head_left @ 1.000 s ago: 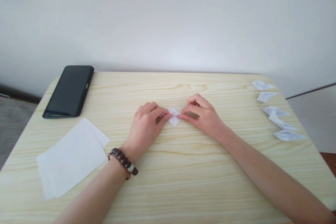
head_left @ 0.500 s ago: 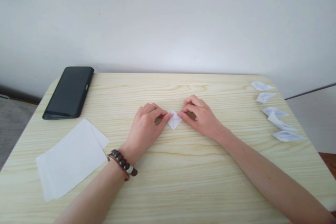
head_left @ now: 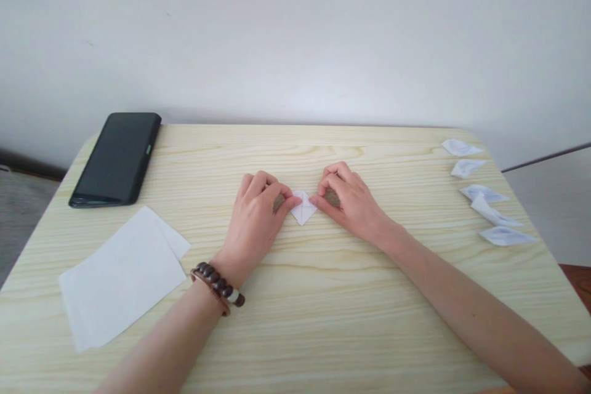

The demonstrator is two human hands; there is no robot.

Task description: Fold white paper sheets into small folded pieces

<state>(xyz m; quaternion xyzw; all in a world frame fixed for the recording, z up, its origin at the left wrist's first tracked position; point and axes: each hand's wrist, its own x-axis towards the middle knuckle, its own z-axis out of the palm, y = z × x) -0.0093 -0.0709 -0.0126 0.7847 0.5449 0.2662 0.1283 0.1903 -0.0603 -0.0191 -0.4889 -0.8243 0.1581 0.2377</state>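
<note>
A small folded white paper [head_left: 303, 212], diamond-like with a crease down its middle, lies on the table between my two hands. My left hand [head_left: 261, 212] pinches its left corner between thumb and forefinger. On the opposite corner, my right hand [head_left: 348, 200] does the same, its other fingers curled. The fingertips cover both side corners of the paper. Dark beads and a copper-coloured bangle circle my left wrist.
Several folded white paper pieces [head_left: 508, 236] lie in a column along the right side of the wooden table [head_left: 351, 326]. Flat white sheets [head_left: 122, 280] rest at the left, below a black tablet-like device [head_left: 115, 160]. A white wall [head_left: 295, 37] stands behind.
My left thumb and fingers have shifted slightly on the paper's left corner. The right hand keeps its pinch. The whole view has moved a little.
</note>
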